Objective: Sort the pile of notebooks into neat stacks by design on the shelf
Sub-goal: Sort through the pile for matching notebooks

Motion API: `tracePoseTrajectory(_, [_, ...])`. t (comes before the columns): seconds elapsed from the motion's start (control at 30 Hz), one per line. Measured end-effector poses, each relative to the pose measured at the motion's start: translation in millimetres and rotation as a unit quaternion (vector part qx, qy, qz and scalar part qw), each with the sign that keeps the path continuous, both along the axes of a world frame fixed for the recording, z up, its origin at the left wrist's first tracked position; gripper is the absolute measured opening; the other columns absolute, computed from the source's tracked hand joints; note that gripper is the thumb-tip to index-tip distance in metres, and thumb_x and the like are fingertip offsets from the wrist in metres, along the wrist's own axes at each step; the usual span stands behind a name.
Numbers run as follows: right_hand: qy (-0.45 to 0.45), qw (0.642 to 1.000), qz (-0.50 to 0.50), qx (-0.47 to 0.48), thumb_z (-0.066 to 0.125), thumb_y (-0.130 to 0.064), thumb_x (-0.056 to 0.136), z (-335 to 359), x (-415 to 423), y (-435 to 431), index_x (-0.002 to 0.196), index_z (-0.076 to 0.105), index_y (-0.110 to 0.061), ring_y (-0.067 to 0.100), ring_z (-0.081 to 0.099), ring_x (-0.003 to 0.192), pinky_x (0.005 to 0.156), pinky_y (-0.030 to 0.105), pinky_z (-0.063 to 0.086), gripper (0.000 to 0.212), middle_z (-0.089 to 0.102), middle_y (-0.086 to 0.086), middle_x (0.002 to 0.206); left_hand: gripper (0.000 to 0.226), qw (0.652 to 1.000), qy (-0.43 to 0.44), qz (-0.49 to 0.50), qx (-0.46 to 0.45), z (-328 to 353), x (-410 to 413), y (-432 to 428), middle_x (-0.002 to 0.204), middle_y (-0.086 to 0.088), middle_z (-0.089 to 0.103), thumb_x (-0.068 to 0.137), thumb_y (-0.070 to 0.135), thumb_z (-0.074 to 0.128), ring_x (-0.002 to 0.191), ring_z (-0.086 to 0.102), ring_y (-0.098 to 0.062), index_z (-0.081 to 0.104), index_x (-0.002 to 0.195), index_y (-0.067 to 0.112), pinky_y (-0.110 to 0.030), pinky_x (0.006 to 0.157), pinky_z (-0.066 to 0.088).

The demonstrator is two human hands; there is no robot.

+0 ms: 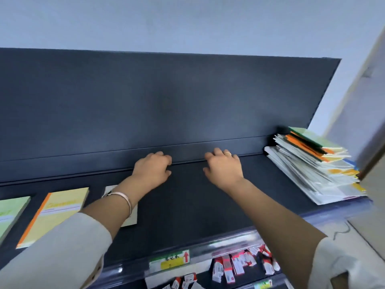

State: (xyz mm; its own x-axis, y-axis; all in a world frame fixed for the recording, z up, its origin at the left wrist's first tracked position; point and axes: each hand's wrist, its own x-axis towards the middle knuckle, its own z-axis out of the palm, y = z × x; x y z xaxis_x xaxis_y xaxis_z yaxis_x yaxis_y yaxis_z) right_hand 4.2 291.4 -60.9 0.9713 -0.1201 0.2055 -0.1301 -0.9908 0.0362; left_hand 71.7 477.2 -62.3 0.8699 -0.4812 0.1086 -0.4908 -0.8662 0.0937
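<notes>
Locate pile (308, 163) at far right of shelf (187, 205), well apart from right hand (224, 165), farther from left hand (153, 168); both loosely curled, empty.

Green-and-yellow price tag (169, 262) with red arrow, red-and-white packets (235, 265) below it, pale wall (187, 21) above

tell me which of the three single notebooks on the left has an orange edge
The yellow notebook, the middle one. The green notebook beside it and the pale notebook under the arm show no orange.
</notes>
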Motion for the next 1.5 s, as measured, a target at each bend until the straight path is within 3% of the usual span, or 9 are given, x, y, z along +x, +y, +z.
tracePoseTrajectory(0.4, [-0.038,0.995,-0.096,-0.009,0.043,-0.033,0.094,50.9,-83.7,-284.8,0.134,0.045,-0.022,0.029,0.044,0.122,0.096,0.039,0.039,0.042,0.048,0.006,0.130,0.027,0.990,-0.042,-0.112,-0.070,42.2,-67.8,-303.7,0.120,0.006,0.054,0.093,0.037,0.049,0.117,0.048,-0.017,0.055,0.117,0.029,-0.033,0.092,0.042])
tracePoseTrajectory(0.73, [0.010,0.965,-0.191,0.182,0.043,-0.030,0.099,51.4,-59.9,-388.8,0.134,0.048,-0.011,0.029,0.054,0.117,0.097,0.036,0.046,0.041,0.054,0.011,0.133,0.019,0.959,0.155,-0.099,-0.216,39.6,-37.6,-412.2,0.108,0.006,0.063,0.090,0.031,0.056,0.100,0.059,-0.017,0.065,0.106,0.025,-0.034,0.090,0.049])
tracePoseTrajectory(0.93, [0.065,0.938,-0.199,0.277,0.057,-0.039,0.092,59.1,-35.3,-408.4,0.135,0.047,-0.011,0.024,0.054,0.116,0.089,0.028,0.043,0.052,0.054,0.007,0.134,0.027,0.949,0.192,-0.096,-0.231,31.9,-9.3,-444.4,0.106,0.001,0.066,0.093,0.035,0.050,0.097,0.062,-0.018,0.067,0.106,0.017,-0.040,0.087,0.052])
tracePoseTrajectory(1.03, [0.073,0.922,-0.213,0.314,0.064,-0.039,0.087,60.4,-26.7,-419.2,0.135,0.045,-0.011,0.025,0.051,0.117,0.089,0.028,0.042,0.058,0.053,0.007,0.133,0.034,0.945,0.211,-0.086,-0.235,32.4,-0.7,-453.7,0.100,-0.001,0.067,0.092,0.042,0.052,0.091,0.063,-0.018,0.066,0.099,0.012,-0.035,0.081,0.053])
tracePoseTrajectory(1.23, [0.115,0.901,-0.193,0.371,0.062,-0.042,0.087,58.8,-18.2,-433.1,0.133,0.047,-0.007,0.025,0.052,0.117,0.095,0.030,0.043,0.059,0.054,0.007,0.131,0.040,0.872,0.365,-0.061,-0.321,26.8,7.2,-464.6,0.111,0.001,0.068,0.081,0.042,0.069,0.103,0.061,-0.016,0.066,0.113,0.018,-0.031,0.094,0.049])
tracePoseTrajectory(1.3, [0.117,0.905,-0.175,0.369,0.060,-0.044,0.089,56.0,-14.4,-434.8,0.133,0.047,-0.009,0.024,0.051,0.119,0.096,0.030,0.043,0.058,0.052,0.006,0.132,0.031,0.850,0.391,-0.052,-0.350,27.2,5.6,-466.7,0.100,0.004,0.068,0.084,0.032,0.068,0.085,0.061,-0.010,0.065,0.111,0.017,-0.019,0.076,0.053])
tracePoseTrajectory(1.37, [0.100,0.915,-0.166,0.355,0.056,-0.045,0.091,51.7,-12.1,-439.3,0.132,0.049,-0.011,0.023,0.050,0.117,0.094,0.029,0.042,0.054,0.052,0.005,0.129,0.022,0.831,0.415,-0.017,-0.370,30.0,2.0,-466.7,0.077,0.004,0.061,0.089,0.022,0.061,0.059,0.050,-0.007,0.064,0.108,0.013,-0.015,0.046,0.039])
tracePoseTrajectory(1.43, [0.068,0.913,-0.164,0.367,0.050,-0.041,0.095,48.3,-9.6,-445.8,0.122,0.057,-0.009,0.021,0.054,0.099,0.086,0.029,0.043,0.042,0.056,0.005,0.111,0.023,0.811,0.439,0.019,-0.387,30.6,2.5,-464.0,0.072,-0.001,0.061,0.093,0.018,0.054,0.053,0.046,-0.009,0.063,0.112,0.010,-0.019,0.046,0.029])
tracePoseTrajectory(1.5, [0.054,0.907,-0.172,0.380,0.047,-0.033,0.098,47.0,-8.3,-453.8,0.106,0.062,-0.004,0.018,0.053,0.075,0.077,0.031,0.043,0.034,0.057,0.008,0.090,0.024,0.786,0.457,0.042,-0.415,30.5,1.8,-462.2,0.079,-0.006,0.066,0.095,0.014,0.048,0.058,0.054,-0.013,0.060,0.115,0.008,-0.023,0.050,0.033])
